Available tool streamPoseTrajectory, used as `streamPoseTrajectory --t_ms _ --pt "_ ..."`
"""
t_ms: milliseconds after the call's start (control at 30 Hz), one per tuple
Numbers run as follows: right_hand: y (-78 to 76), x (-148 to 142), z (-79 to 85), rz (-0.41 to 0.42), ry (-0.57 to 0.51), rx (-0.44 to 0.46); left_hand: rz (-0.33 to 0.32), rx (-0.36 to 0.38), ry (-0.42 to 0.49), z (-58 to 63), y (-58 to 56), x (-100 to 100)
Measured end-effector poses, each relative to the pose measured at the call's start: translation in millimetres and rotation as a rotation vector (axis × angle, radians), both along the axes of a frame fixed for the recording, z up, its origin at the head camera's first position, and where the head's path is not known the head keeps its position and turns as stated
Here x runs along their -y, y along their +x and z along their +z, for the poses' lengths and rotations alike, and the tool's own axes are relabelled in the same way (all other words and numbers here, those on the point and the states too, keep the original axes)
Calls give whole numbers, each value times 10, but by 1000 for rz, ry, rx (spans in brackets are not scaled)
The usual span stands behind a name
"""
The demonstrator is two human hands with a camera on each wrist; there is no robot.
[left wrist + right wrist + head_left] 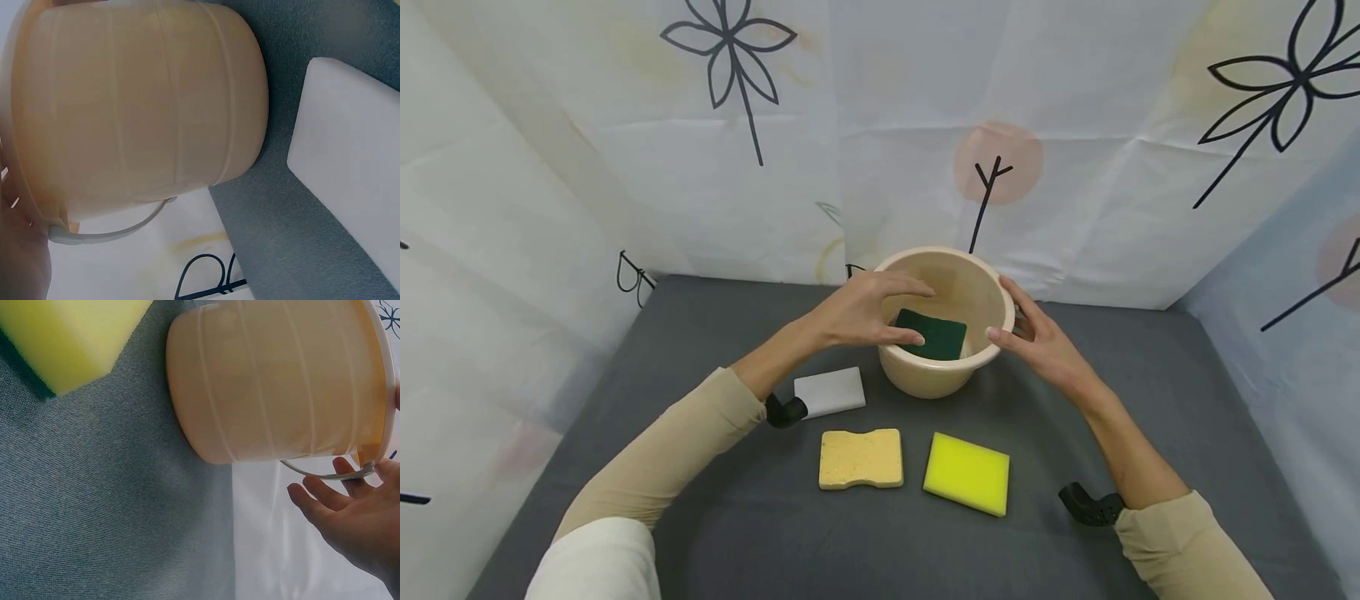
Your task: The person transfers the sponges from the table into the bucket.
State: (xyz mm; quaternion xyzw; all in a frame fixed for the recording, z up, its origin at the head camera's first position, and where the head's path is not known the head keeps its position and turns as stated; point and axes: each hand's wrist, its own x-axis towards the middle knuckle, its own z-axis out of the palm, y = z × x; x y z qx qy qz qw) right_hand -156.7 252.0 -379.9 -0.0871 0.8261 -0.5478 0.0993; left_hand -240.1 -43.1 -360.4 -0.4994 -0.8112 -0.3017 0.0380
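Dk grey tabletop (760, 542), wht cloth bkdrop (895, 183) at back & sides w/ blk flower outlines (727, 36).

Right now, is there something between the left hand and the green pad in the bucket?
Nothing visible: the left hand is over the left rim of the bucket, its thumb overlapping the green pad in the head view.

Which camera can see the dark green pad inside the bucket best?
The head view, because it looks down into the bucket. You can see most of the dark green pad there; the left hand covers a bit. Neither wrist view shows it: both see the bucket from outside.
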Motion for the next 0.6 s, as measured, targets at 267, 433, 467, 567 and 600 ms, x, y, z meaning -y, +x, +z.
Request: streamPoseTrajectory --t_ms 267,433,467,567,600 --pt "34 1 -11 6 -3 -7 43 -25 145 -83 47 172" --pt "42 6 0 -2 6 -2 82 -47 177 -169 72 294" --pt "41 8 3 -5 7 -4 95 -49 176 -180 77 314" --pt "38 12 3 -9 11 -13 132 -45 164 -213 101 377" --pt "39 15 0 -10 11 -12 141 -41 158 -229 114 401"
